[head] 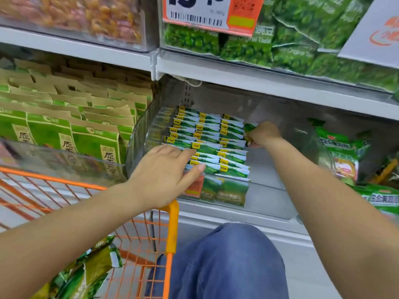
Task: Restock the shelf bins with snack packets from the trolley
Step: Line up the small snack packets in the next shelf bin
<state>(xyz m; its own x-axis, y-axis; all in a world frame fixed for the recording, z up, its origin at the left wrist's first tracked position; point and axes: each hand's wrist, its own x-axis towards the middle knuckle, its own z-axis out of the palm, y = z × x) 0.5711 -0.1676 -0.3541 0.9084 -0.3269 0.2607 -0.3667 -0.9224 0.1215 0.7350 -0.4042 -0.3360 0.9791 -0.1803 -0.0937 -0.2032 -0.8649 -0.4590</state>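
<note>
Reaching into the clear bin [269, 190] in the middle of the frame, the right hand [264, 133] grips a green packet [250, 127]. The left hand [166, 178] lies flat and open on the packet rows [207, 145]. The orange trolley [171, 229] sits lower left.

The right hand [262, 133] covers most of the green packet [250, 127] it grips, so its print cannot be read. The price tag [212, 11] is cut off by the top edge. The trolley [171, 225] runs off the left and near edges, its packets [86, 270] blurred.
</note>
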